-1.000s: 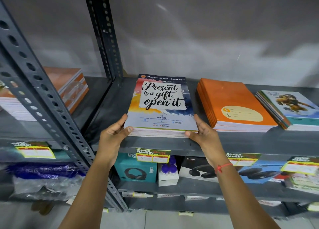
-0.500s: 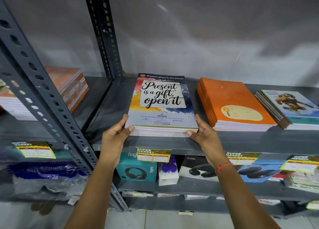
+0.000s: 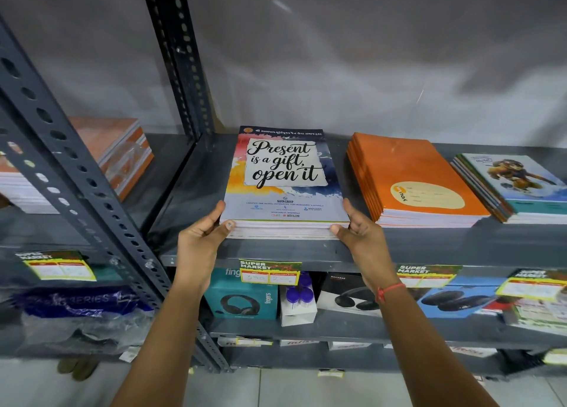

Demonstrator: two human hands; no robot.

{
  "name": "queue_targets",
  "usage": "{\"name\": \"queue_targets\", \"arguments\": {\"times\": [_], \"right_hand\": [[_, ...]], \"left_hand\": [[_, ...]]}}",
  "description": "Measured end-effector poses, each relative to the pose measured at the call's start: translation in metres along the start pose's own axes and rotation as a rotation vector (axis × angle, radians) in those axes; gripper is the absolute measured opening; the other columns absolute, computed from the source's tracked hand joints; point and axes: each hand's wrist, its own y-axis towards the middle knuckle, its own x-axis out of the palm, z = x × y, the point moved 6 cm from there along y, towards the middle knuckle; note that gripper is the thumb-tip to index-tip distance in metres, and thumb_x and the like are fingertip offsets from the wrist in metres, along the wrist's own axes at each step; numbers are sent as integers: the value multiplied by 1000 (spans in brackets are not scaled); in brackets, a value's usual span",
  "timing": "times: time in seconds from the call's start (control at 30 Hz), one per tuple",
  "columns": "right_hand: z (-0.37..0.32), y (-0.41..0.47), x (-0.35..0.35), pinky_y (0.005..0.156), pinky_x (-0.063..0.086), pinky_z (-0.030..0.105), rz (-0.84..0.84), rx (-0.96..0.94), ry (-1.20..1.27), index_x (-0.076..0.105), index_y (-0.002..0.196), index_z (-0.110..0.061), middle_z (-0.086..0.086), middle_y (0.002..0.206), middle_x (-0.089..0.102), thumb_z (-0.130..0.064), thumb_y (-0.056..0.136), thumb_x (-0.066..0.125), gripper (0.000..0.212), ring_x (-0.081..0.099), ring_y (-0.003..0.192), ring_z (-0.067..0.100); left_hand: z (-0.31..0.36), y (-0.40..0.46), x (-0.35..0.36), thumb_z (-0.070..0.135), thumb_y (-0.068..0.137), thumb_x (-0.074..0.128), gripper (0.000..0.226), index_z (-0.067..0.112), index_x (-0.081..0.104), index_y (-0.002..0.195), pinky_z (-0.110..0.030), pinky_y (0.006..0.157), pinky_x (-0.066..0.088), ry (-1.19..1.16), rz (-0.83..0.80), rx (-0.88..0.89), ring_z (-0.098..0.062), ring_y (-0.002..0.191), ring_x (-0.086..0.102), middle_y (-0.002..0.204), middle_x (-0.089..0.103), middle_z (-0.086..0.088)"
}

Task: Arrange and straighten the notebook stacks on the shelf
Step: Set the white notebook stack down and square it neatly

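**Both hands clamped on the notebook stack at the shelf's near edge**

The grey metal shelf point(image 3: 429, 247) carries three stacks in a row. The stack of notebooks with the watercolour-splashed cover point(image 3: 283, 186) lies flat near the left end, its near edge close to the shelf's lip. The left hand point(image 3: 199, 238) presses its near-left corner and the right hand point(image 3: 362, 235) its near-right corner — fingers along the sides, thumbs against the white page edges, the stack gripped between them.

The top cover reads "Present is a gift, open it" in black script on a torn-paper panel, with "NAVIN GROUP" printed small below; the finer lines are too small to read.

Just to the right sits a stack of glossy orange notebooks point(image 3: 414, 179) with a cream oval label, slightly skewed. Farther right is a smaller stack with a cartoon-animal cover point(image 3: 515, 182).

Yellow-and-green "SUPER MARKET" price tags point(image 3: 270, 271) hang on the shelf's front edge. Below, a teal headphone box point(image 3: 242, 296) marked "fingers" stands on the lower shelf.

A red thread band point(image 3: 388, 291) circles the right wrist.
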Motion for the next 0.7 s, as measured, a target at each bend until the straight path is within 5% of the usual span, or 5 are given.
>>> {"name": "queue_targets", "arguments": {"times": [0.3, 0.57, 0.7], "right_hand": [[-1, -3, 3, 101, 34, 16, 24, 4, -17, 34, 142, -11, -12, 130, 44, 1, 87, 56, 61, 43, 119, 3], [-1, -7, 3, 114, 29, 29, 49, 16, -64, 37, 141, -12, 2, 148, 40, -5, 88, 57, 57, 38, 136, 15], [-9, -11, 0, 108, 33, 20, 37, 14, -71, 36, 141, -9, 4, 146, 43, -3, 88, 56, 57, 42, 129, 8]], "left_hand": [[2, -4, 0, -3, 86, 56, 48, 5, 49, 133, 0, 81, 46, -11, 26, 5, 3, 90, 57, 126, 58, -4], [6, -7, 2, 0, 87, 56, 47, 8, 49, 133, 3, 71, 47, 30, 54, 6, -6, 97, 58, 123, 58, 0], [12, -13, 4, 0, 87, 57, 47, 9, 50, 132, -2, 79, 49, 15, 57, 10, 12, 77, 61, 121, 59, -2]]}}
